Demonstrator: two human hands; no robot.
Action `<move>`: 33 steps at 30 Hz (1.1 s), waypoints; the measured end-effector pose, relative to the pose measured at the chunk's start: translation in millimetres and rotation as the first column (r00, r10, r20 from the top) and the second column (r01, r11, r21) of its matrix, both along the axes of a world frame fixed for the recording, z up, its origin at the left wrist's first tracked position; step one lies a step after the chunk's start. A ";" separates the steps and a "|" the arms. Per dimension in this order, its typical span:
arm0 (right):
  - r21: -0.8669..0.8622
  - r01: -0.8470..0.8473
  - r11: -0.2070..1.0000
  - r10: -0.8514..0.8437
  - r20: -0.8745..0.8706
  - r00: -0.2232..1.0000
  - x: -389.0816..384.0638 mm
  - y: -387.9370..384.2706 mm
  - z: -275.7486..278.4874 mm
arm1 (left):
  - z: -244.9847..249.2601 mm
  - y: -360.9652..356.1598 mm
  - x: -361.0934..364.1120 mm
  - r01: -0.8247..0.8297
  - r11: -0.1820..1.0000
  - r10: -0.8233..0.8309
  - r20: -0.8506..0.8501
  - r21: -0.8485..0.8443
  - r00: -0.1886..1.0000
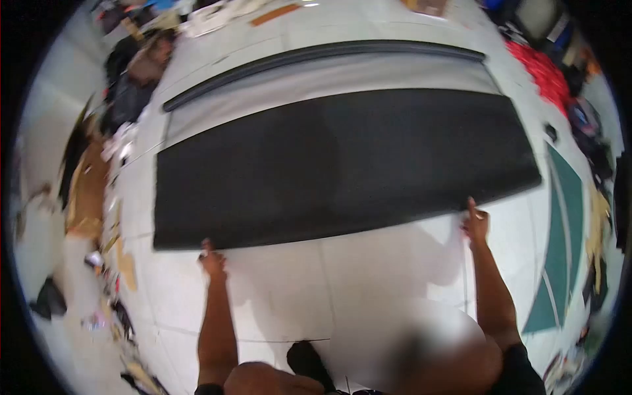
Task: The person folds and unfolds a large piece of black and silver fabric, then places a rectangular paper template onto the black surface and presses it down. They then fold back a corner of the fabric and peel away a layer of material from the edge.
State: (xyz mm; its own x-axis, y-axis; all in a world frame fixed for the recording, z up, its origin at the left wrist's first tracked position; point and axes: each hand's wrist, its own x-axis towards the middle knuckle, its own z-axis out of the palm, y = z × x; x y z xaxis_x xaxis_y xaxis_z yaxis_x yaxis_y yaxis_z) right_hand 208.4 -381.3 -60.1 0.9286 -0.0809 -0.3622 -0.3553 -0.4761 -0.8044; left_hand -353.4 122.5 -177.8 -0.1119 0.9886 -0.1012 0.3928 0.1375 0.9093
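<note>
A wide black sheet of material [342, 158] stretches across the middle of the view. My left hand [212, 260] pinches its near edge close to the left corner, thumb on top and the other fingers mostly hidden. Farther right along the same edge, my right hand [476, 224] grips the sheet in a similar way, with the thumb pointing forward. Beyond the black sheet lies a strip of thin grey material [316, 82]. A long dark roll [329, 49] runs along the far side of that strip.
Pale floor tiles [289, 283] surround the sheet. Dark green pieces [566, 217] lie at the right, near red fabric [540, 72]. Brown cardboard [89, 191], dark bags and scraps line the left wall. An orange-brown strip [275, 14] lies at the far end.
</note>
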 end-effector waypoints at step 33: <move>0.051 0.476 0.878 -0.474 -0.061 0.879 35.0 -344.6 -27.2 | 135.4 -41.5 16.9 0.418 0.788 -0.493 -0.870 -0.452 -0.011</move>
State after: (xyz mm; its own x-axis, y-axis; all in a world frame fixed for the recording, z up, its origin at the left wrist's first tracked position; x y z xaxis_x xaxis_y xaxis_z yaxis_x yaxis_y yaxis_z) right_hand 243.4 -726.0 -87.3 0.7669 -0.4839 -0.4217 -0.5624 -0.1901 -0.8047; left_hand -336.5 81.0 -42.4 0.3226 0.8716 -0.3691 0.8792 -0.4204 -0.2243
